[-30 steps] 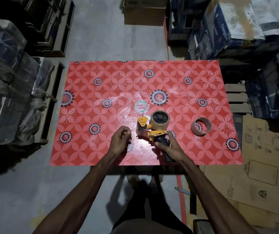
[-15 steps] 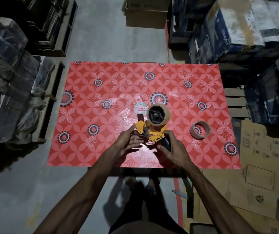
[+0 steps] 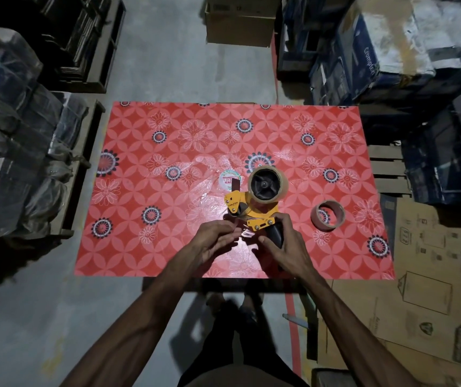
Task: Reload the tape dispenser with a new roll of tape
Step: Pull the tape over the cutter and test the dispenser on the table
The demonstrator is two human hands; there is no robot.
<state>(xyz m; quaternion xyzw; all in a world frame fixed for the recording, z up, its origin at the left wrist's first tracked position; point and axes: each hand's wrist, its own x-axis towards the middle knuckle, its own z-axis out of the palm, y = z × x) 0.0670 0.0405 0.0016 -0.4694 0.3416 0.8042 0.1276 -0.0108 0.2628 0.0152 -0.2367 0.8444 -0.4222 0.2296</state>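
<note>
Nearest the camera, two bare forearms reach forward over the near edge of the worktop (image 3: 145, 247), which is covered by a red sheet printed with pale petals and dark flower rings. The right hand (image 3: 289, 247) is wrapped around the black handle of the tape dispenser (image 3: 251, 210), fingers over the top and thumb underneath, holding it just above the near middle of the worktop. The left hand (image 3: 215, 238) sits just beside it on the left, fingers curled together with their tips at the dispenser's near end, where a small shiny scrap shows – whether they pinch the tape end or only touch the metal cannot be told. The two hands are close, almost meeting.

The dispenser's yellow frame points away from the person, and a roll of clear-brown tape (image 3: 267, 185) is seated on its black hub at the far end. Just left of that roll a round white label (image 3: 227, 180) lies flat, on a patch of crinkled clear film. To the right of the dispenser, apart from it, an almost bare brown cardboard core (image 3: 327, 216) rests tilted on its edge.

Further off, stacked cartons (image 3: 391, 46) and a brown cardboard box (image 3: 240, 26) stand on the concrete floor – all in dim light
</note>
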